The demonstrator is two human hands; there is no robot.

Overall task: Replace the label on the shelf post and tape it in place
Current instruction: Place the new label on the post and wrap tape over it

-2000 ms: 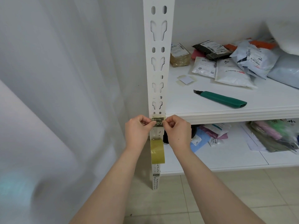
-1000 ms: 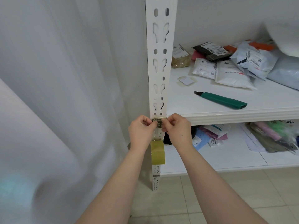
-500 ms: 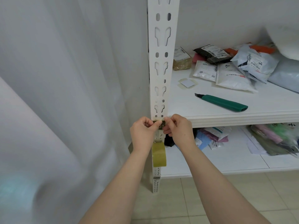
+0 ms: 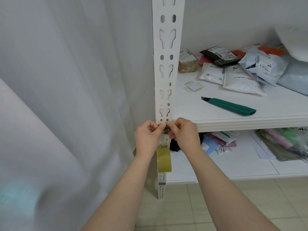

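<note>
Reaching forward from the bottom of the view, two bare forearms meet at a white shelf post (image 4: 166, 72) punched with slots and holes. The left hand (image 4: 147, 137) and the right hand (image 4: 184, 135) sit side by side, almost touching. Each has its thumb and forefinger pinched on one side edge of a small dark label (image 4: 166, 130), and the other fingers are curled into the palm. The label lies against the front of the post, level with the front edge of the upper shelf (image 4: 250, 124), and the pale figures "03" show between the fingertips. Just below the hands, a strip of olive-brown tape (image 4: 164, 160) hangs down the front of the post. Whether it joins the label cannot be told, because the hands cover that part. To the right, the white upper shelf carries a green utility knife (image 4: 231, 106) near its front edge, a small white paper square (image 4: 194, 85) behind it, and a heap of mailing bags (image 4: 240, 77) further back. The lower shelf (image 4: 233, 167) holds more packets in pink, blue and green. A white curtain (image 4: 66, 80) fills the left side, and beige floor tiles (image 4: 183, 205) lie beneath the post.
</note>
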